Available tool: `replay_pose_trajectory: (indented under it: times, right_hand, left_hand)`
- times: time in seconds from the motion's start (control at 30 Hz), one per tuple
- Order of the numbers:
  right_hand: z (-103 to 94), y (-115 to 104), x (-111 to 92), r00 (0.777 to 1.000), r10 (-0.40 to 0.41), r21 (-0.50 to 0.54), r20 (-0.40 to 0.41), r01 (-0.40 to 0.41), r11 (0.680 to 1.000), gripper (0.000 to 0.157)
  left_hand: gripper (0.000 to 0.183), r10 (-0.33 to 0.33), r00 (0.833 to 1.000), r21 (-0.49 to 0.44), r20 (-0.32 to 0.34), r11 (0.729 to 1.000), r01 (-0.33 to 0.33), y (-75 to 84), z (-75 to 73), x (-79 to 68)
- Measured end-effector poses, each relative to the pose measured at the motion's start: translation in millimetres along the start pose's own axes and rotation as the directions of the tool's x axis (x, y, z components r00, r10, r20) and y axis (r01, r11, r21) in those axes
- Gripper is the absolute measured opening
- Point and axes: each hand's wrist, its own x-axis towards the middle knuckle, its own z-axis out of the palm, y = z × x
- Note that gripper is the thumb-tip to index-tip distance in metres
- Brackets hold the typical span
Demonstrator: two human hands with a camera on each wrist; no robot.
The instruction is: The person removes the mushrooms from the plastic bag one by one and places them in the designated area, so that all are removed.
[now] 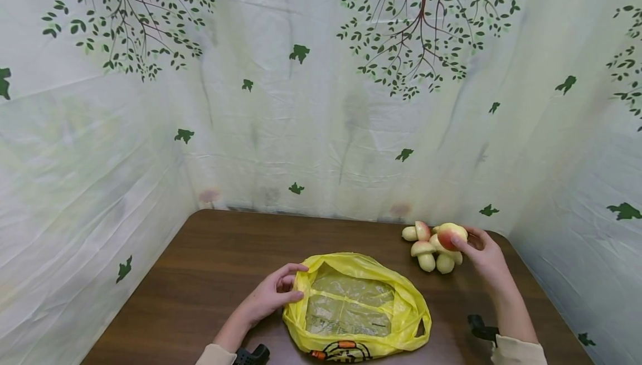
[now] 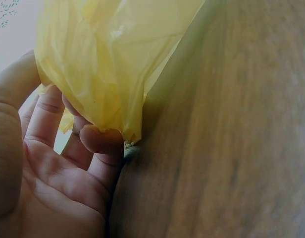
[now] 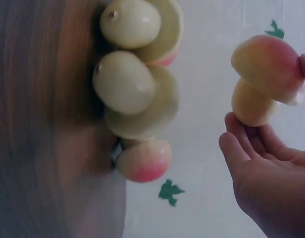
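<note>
A yellow plastic bag point(image 1: 417, 303) lies with its mouth spread wide at the front middle of the table. My left hand point(image 1: 273, 292) grips the bag's left rim between thumb and fingers; the left wrist view shows curled fingers point(image 2: 46, 116) against the yellow film point(image 2: 108, 64). At the table's right rear, my right hand point(image 1: 484, 253) pinches a toy mushroom point(image 1: 453, 235) with a red and cream cap. In the right wrist view this mushroom point(image 3: 266, 67) is held clear of the others, its stem by the fingertips. Several similar mushrooms point(image 1: 423, 251) sit clustered just below and left of it.
The brown wooden table point(image 1: 210, 276) meets a white curtain point(image 1: 321, 131) printed with leaves and branches behind and at both sides. Black wrist straps point(image 1: 253, 355) are worn at the sleeve ends.
</note>
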Motion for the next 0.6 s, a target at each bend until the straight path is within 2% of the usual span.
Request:
replay_pose_trajectory:
  times: [0.23, 0.43, 0.6]
  right_hand:
    - [-10.5, 13, 2, 0.994, 0.072, 0.092, -0.088, -0.064, 0.994, 0.083]
    - [-19.2, 27, 8, 0.968, 0.171, 0.151, -0.182, -0.144, 0.978, 0.086]
    - [-23.4, 37, 11, 0.948, 0.235, 0.166, -0.213, -0.202, 0.965, 0.091]
  left_hand:
    - [0.055, 0.002, 1.0, 0.0, 0.001, 1.0, -0.002, -0.3, 0.0, -0.2]
    - [0.055, -0.002, 1.0, 0.005, -0.001, 1.0, 0.002, 0.4, 0.0, 0.0]
    - [0.055, -0.01, 1.0, 0.005, -0.005, 1.0, 0.01, 1.1, 0.2, 0.0]
